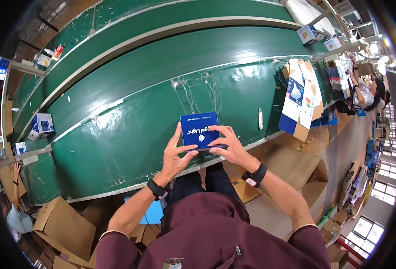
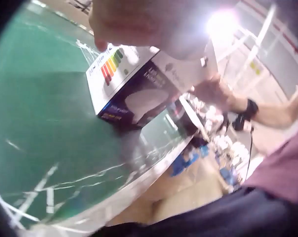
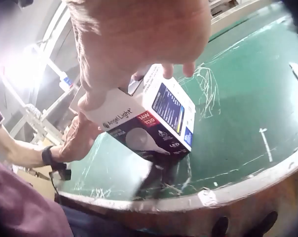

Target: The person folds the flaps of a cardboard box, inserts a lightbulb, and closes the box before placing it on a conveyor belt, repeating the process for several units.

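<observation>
A small lamp box (image 1: pixel 199 125) with a dark blue face is held between both hands at the near part of the green bench. My left hand (image 1: pixel 174 157) grips its left side, the thumb near the front edge. Fingers of my right hand (image 1: pixel 230 147) bend over the right side and upper face. The left wrist view shows white and dark printed sides of the box (image 2: pixel 144 96), with the left hand (image 2: pixel 144 24) above. In the right wrist view the box (image 3: pixel 154 123) shows a bulb picture beneath the right hand (image 3: pixel 139 44); its underside is hidden.
Flattened printed cartons (image 1: pixel 302 101) lie at the bench's right, near a small white strip (image 1: pixel 260 119). A raised rail (image 1: pixel 162 28) runs along the far side. Blue-white boxes (image 1: pixel 41 125) stand at both ends. Cardboard boxes (image 1: pixel 68 224) are below; people sit beyond both ends.
</observation>
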The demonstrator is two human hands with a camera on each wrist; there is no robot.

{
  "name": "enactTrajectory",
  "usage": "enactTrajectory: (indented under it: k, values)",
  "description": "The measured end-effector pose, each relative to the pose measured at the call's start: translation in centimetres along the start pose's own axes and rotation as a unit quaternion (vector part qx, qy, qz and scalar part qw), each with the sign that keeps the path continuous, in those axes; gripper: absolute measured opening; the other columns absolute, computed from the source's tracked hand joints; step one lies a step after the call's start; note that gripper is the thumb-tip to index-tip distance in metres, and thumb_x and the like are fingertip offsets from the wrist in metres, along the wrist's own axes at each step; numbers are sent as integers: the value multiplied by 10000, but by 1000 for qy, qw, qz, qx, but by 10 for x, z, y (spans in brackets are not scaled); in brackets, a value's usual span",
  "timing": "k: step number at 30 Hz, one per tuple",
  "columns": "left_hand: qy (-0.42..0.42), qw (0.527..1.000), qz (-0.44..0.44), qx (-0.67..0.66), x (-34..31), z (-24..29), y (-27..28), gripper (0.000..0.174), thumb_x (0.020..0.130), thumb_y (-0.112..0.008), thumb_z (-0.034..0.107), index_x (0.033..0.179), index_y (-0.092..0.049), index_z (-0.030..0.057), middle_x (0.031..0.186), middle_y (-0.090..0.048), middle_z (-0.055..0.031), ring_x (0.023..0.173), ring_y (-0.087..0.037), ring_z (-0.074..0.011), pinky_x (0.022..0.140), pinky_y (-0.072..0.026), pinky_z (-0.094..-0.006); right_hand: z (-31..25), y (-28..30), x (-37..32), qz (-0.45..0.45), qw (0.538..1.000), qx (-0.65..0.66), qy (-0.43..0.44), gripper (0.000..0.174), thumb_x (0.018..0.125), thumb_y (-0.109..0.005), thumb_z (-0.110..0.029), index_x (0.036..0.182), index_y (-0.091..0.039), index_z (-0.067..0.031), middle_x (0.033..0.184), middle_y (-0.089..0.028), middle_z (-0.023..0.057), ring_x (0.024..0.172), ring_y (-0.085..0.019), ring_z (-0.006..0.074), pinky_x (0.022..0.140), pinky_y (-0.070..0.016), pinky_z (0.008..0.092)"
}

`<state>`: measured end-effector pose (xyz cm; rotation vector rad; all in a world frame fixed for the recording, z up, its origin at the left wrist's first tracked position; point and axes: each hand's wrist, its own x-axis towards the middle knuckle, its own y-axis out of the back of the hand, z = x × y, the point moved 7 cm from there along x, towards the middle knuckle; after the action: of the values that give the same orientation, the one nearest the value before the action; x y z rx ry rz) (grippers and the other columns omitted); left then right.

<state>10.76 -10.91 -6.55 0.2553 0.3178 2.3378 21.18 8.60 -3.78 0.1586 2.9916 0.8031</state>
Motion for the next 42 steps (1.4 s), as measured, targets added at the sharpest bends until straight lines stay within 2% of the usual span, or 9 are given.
enactTrajectory:
  k: [6,11,14,17,18,26,29,33,42]
  values:
    - [271,923,150,-227,-6,-8,-12,264,892,-799,122,1043,-660,-44,1443,-594,-199,1156,-639,-229,1014,-521,-370,21,-6,2,213,954,126,-170,165,838,-838,-139,848,-703,-46,1063,-696,82,1053,-600,230,959,-469,372]
    - [280,933,173,-144,4,-22,-10,664,883,-805,172,1421,-473,-31,1288,-631,-158,1171,-609,-221,955,-531,-376,22,-7,7,316,935,68,-149,489,856,-846,-167,1244,-591,-15,1225,-603,128,1067,-613,223,838,-537,344]
    - [321,924,28,-204,17,-32,-17,796,938,-731,133,1582,-289,-18,1454,-527,-218,1275,-560,-327,1055,-468,-435,43,-27,5,273,912,216,-218,565,901,-809,-189,1354,-540,17,1290,-596,139,1133,-602,210,881,-542,343]
    - [108,958,129,234,37,13,-12,750,963,-672,118,1601,-292,6,1576,-385,-275,1408,-417,-430,1141,-373,-509,62,-37,2,250,932,188,-183,632,958,-751,-267,1450,-490,31,1376,-571,164,1273,-551,254,1101,-430,378]
    - [104,963,132,209,51,39,-20,680,1002,-615,178,1599,-327,27,1655,-244,-283,1489,-251,-502,1194,-260,-571,67,-40,1,234,930,203,-197,649,967,-739,-293,1471,-480,24,1390,-565,171,1304,-537,266,1138,-398,379]
    - [100,876,94,463,68,54,-88,894,929,-591,659,1556,-420,45,1679,-220,-254,1503,-135,-591,1143,-167,-735,110,-66,-25,168,763,546,-302,644,1121,-335,-537,1548,-450,-69,1515,-504,87,1383,-478,230,1161,-356,403]
    - [103,859,86,494,76,58,-93,1018,854,-636,732,1563,-395,41,1678,-223,-248,1509,-132,-584,1142,-184,-731,104,-49,-43,131,821,452,-324,661,1119,-270,-565,1470,-525,-66,1354,-645,64,1268,-582,225,1095,-400,440]
    - [95,854,96,502,78,57,-96,815,813,-697,448,1493,-461,64,1668,-275,-210,1550,-140,-489,1171,-171,-674,113,-62,-54,81,856,422,-287,566,1120,-387,-511,1419,-576,-68,1162,-637,-6,1004,-580,105,864,-496,291]
    - [71,869,99,479,90,45,-80,733,696,-747,477,1333,-583,156,1511,-461,-138,1432,-339,-440,1045,-302,-712,135,-59,-58,72,898,368,-233,412,1093,-522,-409,1280,-645,-63,1148,-716,79,979,-681,170,866,-557,333]
